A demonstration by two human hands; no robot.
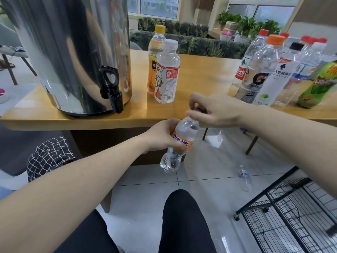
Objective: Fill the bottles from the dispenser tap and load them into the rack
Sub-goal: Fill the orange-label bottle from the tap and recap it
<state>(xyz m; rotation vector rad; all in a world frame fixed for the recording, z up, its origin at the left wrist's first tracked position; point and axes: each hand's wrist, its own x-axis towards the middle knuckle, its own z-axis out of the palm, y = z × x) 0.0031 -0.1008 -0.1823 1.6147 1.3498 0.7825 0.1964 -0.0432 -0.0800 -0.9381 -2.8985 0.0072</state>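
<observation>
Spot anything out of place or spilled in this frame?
One thing: a small clear bottle lies on the floor tiles between the table and the wire rack, not with the bottles standing on the table. No spill shows around the dispenser tap.

Left hand grips orange-label bottle round middle, tilted, in front of table edge. Right hand pinches dark cap at bottle neck. Steel dispenser on table left — black tap overhanging edge. Two capped bottles stand beside dispenser — bottle cluster far right. Black wire rack on floor, lower right.
</observation>
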